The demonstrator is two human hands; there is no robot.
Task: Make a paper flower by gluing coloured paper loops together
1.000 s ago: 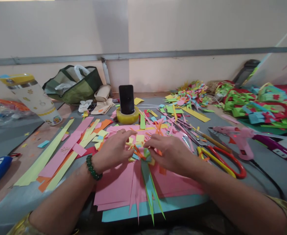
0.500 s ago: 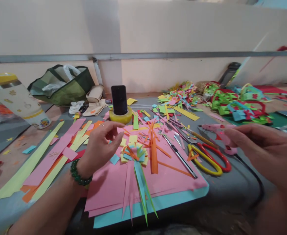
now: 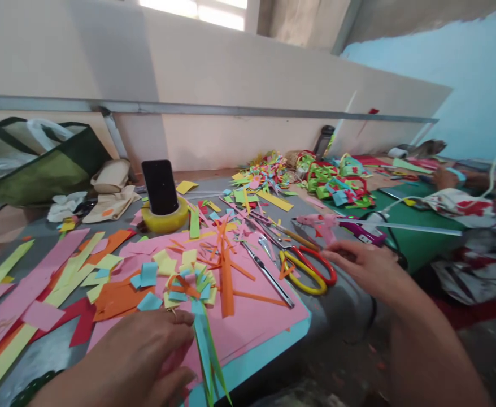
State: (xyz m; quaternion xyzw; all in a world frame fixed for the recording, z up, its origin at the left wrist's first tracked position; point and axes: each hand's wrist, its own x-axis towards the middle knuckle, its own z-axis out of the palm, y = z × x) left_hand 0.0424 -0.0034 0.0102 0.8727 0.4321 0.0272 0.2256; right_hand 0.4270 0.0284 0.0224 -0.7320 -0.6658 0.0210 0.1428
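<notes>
My left hand [image 3: 142,356] is low at the front edge, fingers curled and pinching beside the blue and green stem strips of a multicoloured paper flower [image 3: 191,285]. The flower lies on a pink sheet [image 3: 256,322]. My right hand [image 3: 369,268] reaches out to the right with fingers spread and nothing in it. Its fingertips are just right of the red and yellow scissors [image 3: 309,268] and just below a pink glue gun [image 3: 322,222].
A phone [image 3: 160,186] stands in a yellow tape roll [image 3: 166,217]. A craft knife [image 3: 268,274] and many paper strips lie about. A green bag [image 3: 40,161] sits back left, finished paper crafts [image 3: 336,181] back right. Another person's patterned sleeve [image 3: 464,204] rests on a green mat.
The view has swung right. My left hand dropped from above the flower to its stem. My right hand moved forward and down to the scissors and glue gun.
</notes>
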